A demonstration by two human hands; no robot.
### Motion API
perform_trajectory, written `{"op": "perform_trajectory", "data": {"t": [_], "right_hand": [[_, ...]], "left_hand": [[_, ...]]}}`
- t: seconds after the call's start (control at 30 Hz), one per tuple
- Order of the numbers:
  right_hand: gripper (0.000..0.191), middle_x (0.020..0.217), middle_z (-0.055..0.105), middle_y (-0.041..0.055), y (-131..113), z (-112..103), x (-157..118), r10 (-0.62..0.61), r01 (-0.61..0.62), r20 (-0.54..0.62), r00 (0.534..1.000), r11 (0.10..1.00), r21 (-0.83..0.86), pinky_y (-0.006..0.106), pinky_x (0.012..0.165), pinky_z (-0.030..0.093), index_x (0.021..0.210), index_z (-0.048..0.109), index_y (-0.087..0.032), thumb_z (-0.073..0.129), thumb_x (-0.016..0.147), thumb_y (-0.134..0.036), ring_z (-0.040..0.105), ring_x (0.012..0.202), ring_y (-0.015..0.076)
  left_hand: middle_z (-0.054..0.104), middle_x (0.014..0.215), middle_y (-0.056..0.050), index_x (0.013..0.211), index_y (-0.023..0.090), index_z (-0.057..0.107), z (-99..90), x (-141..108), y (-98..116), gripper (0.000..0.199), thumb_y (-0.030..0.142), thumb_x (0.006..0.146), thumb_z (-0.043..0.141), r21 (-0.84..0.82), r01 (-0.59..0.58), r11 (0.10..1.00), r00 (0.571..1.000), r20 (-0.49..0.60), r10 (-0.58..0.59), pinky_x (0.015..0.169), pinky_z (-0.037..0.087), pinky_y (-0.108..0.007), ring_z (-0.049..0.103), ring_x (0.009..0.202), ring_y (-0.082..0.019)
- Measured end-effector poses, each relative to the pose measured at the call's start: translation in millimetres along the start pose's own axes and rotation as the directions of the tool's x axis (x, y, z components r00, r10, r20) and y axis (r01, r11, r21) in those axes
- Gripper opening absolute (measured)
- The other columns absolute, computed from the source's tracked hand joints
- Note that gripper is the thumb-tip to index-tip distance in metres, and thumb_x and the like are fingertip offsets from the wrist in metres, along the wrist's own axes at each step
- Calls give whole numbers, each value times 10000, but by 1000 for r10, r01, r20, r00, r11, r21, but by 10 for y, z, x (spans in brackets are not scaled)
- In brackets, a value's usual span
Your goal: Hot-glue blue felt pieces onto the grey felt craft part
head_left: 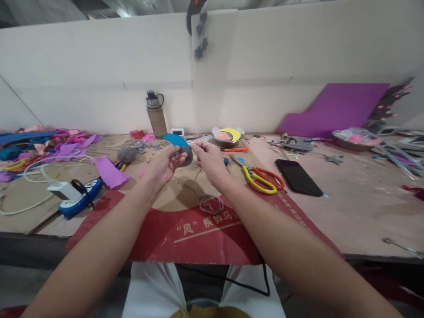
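Note:
In front of me, above the table, my left hand [167, 163] is closed on a dark grey felt-like piece [186, 157]. A bright blue strip [176, 140] sticks out past the thumb, up and to the left. At the grey piece's right edge, my right hand [210, 161] is pinched shut; whatever lies between its fingertips is too small to make out. A thin strand hangs below the right fingers. Under the hands, a loose coil of thin cord [211, 204] rests on a red printed paper sheet [202, 247].
Scissors with yellow and red handles [263, 179] and a black phone [298, 177] lie to the right. A bottle [156, 117] stands at the back. On the left are a blue power strip [81, 198], a grey yarn ball [126, 155] and purple felt [111, 172]. A bowl [228, 142] sits behind.

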State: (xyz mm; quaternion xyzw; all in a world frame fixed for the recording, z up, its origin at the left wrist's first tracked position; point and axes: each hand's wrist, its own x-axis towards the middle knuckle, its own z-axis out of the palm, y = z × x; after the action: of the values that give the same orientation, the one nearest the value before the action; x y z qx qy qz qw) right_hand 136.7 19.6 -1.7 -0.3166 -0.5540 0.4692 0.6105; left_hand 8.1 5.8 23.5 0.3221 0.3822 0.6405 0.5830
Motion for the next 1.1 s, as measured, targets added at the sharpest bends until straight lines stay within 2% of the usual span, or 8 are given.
{"op": "perform_trajectory", "data": {"t": [0.1,0.23,0.57,0.77,0.97,1.1], "right_hand": [[198,636,473,-47,-27,-7,-8,-63,60,-23,998,994,-92,220,540,317,729,607,-166,598,799,-351,381,575,73],[209,649,527,-32,-57,-19,-19,-79,75,-18,997,984,-161,227,577,347,754,643,-156,593,804,-353,434,609,84],[211,685,616,-1,-106,-53,-8,-41,41,4,999,992,-121,233,576,382,751,683,-165,648,760,-373,499,627,98],[211,719,660,3,-62,-69,56,-47,50,29,998,992,-115,254,651,424,750,695,-169,677,716,-376,542,656,109],[208,634,607,-19,-46,-14,22,-27,24,-18,999,987,-160,239,606,399,711,653,-160,644,726,-367,508,604,102],[205,570,515,-47,-29,-3,4,3,-12,-69,998,990,-142,226,560,347,642,591,-165,606,746,-341,427,547,80]], "left_hand": [[648,570,-40,687,93,590,-4,2,-3,183,10,826,505,-4,-11,1000,1000,15,11,476,531,-144,633,478,-93],[636,552,-31,676,100,581,4,-19,5,190,12,826,506,-9,-10,1000,1000,9,10,469,529,-141,632,476,-93],[634,559,-26,696,117,567,3,-23,31,164,26,822,515,-22,18,1000,1000,-8,-18,450,508,-123,616,467,-81],[632,555,-12,685,122,572,-13,-23,39,177,22,816,507,-14,0,1000,1000,26,1,438,504,-128,615,457,-81],[605,532,2,674,112,576,-66,39,34,176,22,815,521,23,24,999,998,51,-26,417,483,-113,593,437,-67],[640,584,-30,700,98,598,-100,91,-5,142,25,811,548,45,40,998,998,45,-42,503,533,-125,636,512,-80]]}}
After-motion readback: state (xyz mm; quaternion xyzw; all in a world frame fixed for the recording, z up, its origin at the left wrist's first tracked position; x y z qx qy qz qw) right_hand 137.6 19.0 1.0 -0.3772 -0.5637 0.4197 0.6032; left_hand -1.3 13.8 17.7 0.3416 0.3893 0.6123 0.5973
